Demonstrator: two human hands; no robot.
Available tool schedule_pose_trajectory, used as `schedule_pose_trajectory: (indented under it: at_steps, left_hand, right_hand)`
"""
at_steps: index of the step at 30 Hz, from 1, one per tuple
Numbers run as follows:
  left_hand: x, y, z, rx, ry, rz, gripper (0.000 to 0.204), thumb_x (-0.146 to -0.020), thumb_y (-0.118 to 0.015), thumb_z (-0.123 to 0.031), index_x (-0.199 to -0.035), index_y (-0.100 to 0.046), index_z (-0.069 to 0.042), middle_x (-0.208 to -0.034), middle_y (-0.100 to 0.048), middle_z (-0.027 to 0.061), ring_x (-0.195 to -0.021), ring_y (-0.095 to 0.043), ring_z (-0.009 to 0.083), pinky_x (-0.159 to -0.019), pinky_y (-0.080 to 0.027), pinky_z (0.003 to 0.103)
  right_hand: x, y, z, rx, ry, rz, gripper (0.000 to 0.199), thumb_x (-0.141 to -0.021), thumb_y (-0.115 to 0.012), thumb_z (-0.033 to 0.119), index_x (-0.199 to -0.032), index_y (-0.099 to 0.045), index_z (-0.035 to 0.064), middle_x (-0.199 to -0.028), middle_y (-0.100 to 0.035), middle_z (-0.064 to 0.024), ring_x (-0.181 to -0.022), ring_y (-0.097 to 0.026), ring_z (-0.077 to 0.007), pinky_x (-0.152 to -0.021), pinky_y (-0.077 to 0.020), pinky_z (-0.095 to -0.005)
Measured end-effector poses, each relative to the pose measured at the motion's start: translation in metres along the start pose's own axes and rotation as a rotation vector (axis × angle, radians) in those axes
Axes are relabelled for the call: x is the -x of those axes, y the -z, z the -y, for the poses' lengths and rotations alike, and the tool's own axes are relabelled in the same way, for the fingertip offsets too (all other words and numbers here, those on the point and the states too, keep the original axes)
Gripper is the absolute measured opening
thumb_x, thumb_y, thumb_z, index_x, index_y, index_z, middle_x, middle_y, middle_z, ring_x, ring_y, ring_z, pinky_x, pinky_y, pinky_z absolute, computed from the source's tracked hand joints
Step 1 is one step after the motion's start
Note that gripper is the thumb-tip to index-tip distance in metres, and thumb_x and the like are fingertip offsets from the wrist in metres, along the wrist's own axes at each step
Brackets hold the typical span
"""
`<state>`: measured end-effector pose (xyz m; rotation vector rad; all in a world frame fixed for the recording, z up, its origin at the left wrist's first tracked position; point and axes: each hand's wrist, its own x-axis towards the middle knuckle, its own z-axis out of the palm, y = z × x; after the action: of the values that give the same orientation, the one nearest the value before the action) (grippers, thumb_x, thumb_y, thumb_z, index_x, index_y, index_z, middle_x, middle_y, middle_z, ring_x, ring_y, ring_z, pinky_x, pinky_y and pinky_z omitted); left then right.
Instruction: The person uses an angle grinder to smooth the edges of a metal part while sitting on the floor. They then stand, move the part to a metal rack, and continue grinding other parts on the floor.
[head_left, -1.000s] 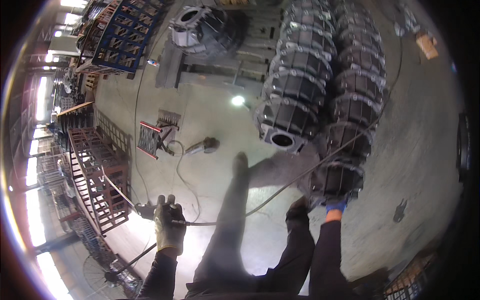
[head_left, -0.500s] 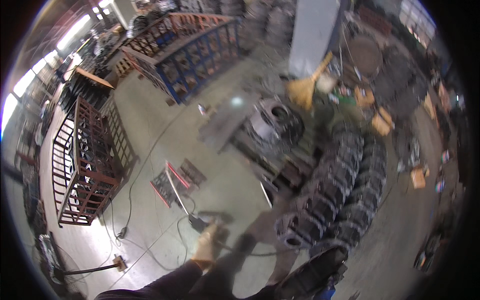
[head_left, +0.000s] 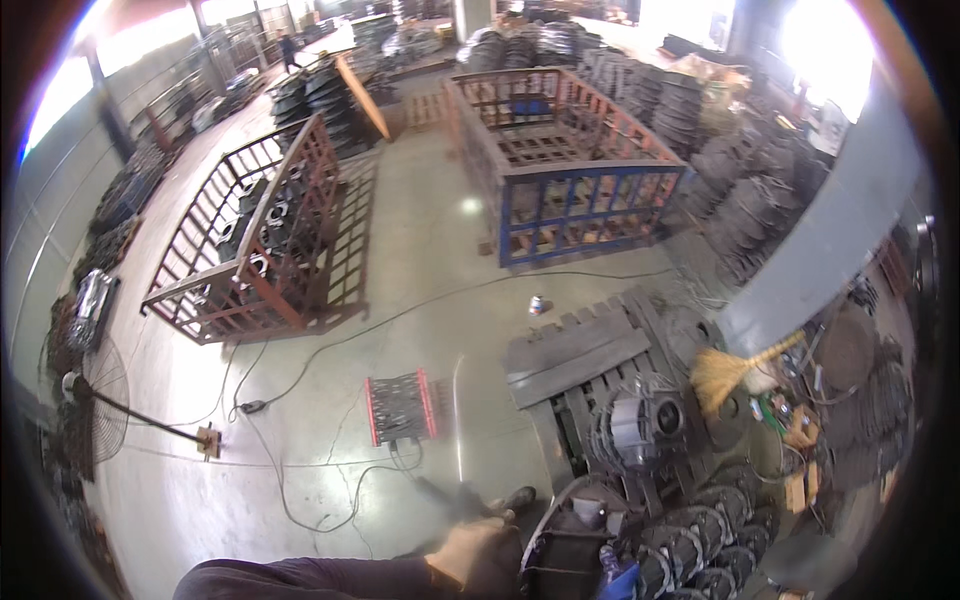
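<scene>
My left hand [head_left: 468,550], in a tan glove with a dark sleeve behind it, is low in the middle. Its fingers are closed on a dark tool [head_left: 438,492], smeared by motion. From the tool's far end a long thin bright rod [head_left: 460,415] seems to point away from me. Just right of the hand is a dark curved metal part [head_left: 565,545], cut by the lower edge. A blue patch [head_left: 620,580] shows beside it, and I cannot make out what it is. No part of my right hand can be picked out.
A red-edged dark mesh panel [head_left: 402,408] lies ahead on the floor among cables [head_left: 280,490]. A round casting [head_left: 640,425] rests on a pallet [head_left: 540,385]. Rows of castings [head_left: 690,545] stand right. Farther off are a rust-brown cage [head_left: 250,270], a blue-fronted cage [head_left: 590,215] and a straw broom [head_left: 722,378].
My view has swung up and to the right, bringing more of the hall in. The left hand, still closed on the dark tool, appears lower and farther right. The rod now stands nearly straight.
</scene>
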<state>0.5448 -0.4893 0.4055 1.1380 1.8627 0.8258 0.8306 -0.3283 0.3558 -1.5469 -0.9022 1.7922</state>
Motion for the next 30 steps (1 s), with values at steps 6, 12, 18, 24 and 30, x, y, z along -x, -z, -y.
schedule_pose_trajectory:
  at_steps: [6, 12, 18, 24, 30]
  left_hand:
    - [-0.034, 0.034, -0.048, 0.486, 0.241, -0.23, 0.032, -0.087, -0.07, -0.021, -0.115, -0.066, -0.005, -0.094, -0.072, 0.0146, -0.087, -0.071, 0.0342, -0.08, -0.058, 0.048]
    - [-0.056, 0.004, 0.034, 0.248, 0.261, -0.141, 0.02, -0.096, -0.062, -0.017, -0.106, -0.071, -0.002, -0.093, -0.071, 0.014, -0.083, -0.069, 0.0233, -0.069, -0.058, 0.036]
    - [-0.103, 0.024, 0.096, 0.778, 0.521, -0.199, 0.035, -0.105, -0.059, -0.014, -0.139, -0.06, -0.006, -0.129, -0.068, 0.0101, -0.104, -0.071, 0.0211, -0.075, -0.063, 0.035]
    - [-0.168, 0.081, 0.077, 1.408, 0.976, -0.489, 0.047, -0.096, -0.065, -0.007, -0.142, -0.054, -0.001, -0.127, -0.067, 0.0162, -0.108, -0.072, 0.0286, -0.091, -0.062, 0.04]
    - [-0.206, 0.099, 0.087, 1.315, 1.173, -0.256, 0.053, -0.096, -0.063, 0.004, -0.146, -0.045, 0.003, -0.139, -0.057, 0.0215, -0.119, -0.066, 0.0356, -0.101, -0.061, 0.051]
  right_hand:
    - [-0.129, -0.105, 0.026, -0.24, -0.361, 0.069, 0.042, -0.099, -0.065, 0.0, -0.14, -0.055, -0.0052, -0.12, -0.068, -0.0166, -0.1, -0.073, -0.026, -0.091, -0.0635, -0.0384]
    - [-0.197, -0.208, 0.029, 0.239, -0.139, 0.549, 0.054, -0.091, -0.072, -0.009, -0.14, -0.051, -0.0054, -0.129, -0.062, -0.0216, -0.112, -0.068, -0.0318, -0.099, -0.0612, -0.0453]
    - [-0.291, -0.296, -0.016, 0.36, 0.033, 0.483, 0.057, -0.086, -0.085, 0.014, -0.133, -0.059, -0.0052, -0.12, -0.069, -0.0168, -0.105, -0.068, -0.0299, -0.093, -0.0573, -0.0427]
    - [-0.436, -0.365, -0.046, 0.681, 0.066, 0.492, 0.061, -0.096, -0.069, 0.0, -0.152, -0.044, 0.0021, -0.141, -0.06, -0.0236, -0.123, -0.061, -0.037, -0.105, -0.0544, -0.0502]
    - [-0.543, -0.435, -0.045, 1.383, 0.097, 0.143, 0.066, -0.086, -0.079, 0.056, -0.118, -0.071, -0.0013, -0.117, -0.07, -0.0312, -0.115, -0.067, -0.045, -0.098, -0.0544, -0.0504]
